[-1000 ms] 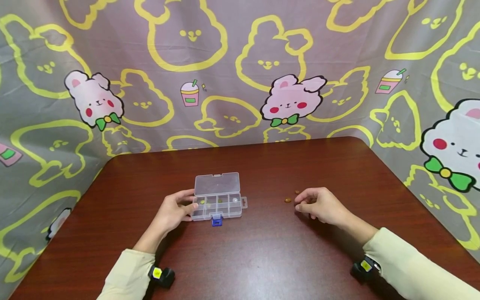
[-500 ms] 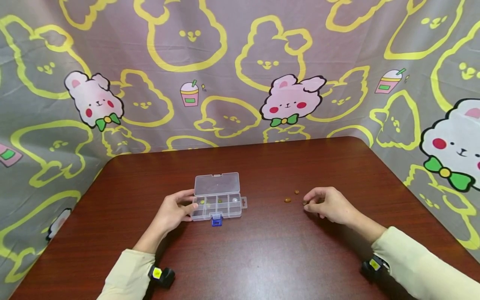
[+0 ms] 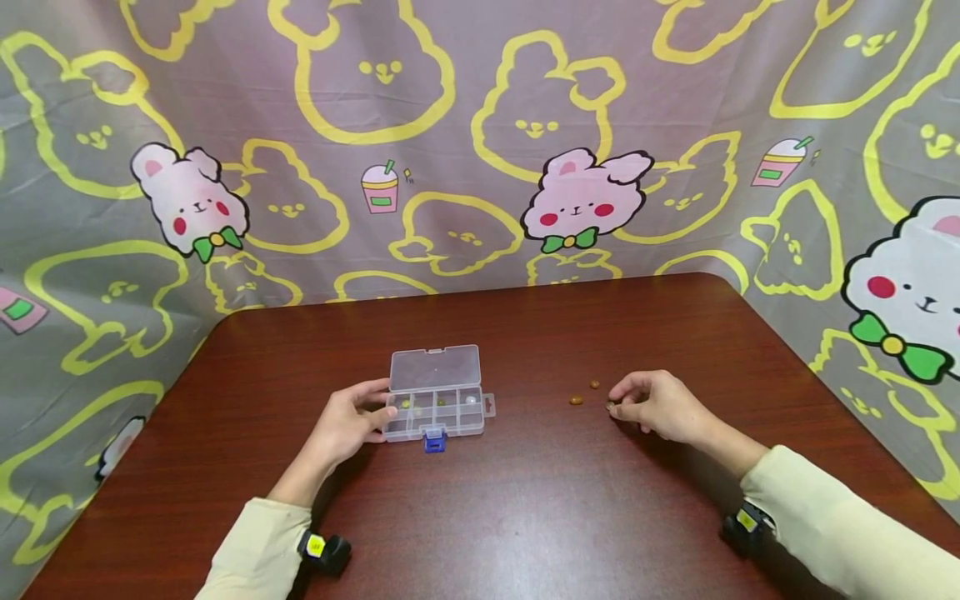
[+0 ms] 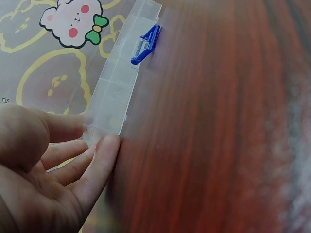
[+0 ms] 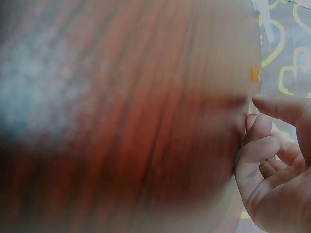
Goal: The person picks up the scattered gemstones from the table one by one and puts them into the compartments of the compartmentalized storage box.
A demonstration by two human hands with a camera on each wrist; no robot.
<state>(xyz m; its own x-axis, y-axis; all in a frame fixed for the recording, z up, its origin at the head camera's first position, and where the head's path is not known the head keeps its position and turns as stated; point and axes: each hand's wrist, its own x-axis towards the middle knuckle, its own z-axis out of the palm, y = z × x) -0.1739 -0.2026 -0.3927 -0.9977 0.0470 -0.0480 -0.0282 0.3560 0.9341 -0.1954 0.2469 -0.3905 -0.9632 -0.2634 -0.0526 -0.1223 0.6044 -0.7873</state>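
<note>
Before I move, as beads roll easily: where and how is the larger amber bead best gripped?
Probably pinch the larger amber bead by its middle, across the near and far sides, coming from above. It looks oval, lying lengthwise left to right, and the smaller bead sits apart, farther back and right.

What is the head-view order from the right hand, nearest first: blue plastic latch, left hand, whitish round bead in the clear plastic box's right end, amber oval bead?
From the right hand:
1. Amber oval bead: left of the fingertips.
2. Whitish round bead: box's right end, back row.
3. Blue plastic latch: box's front edge.
4. Left hand: box's left end.
</note>
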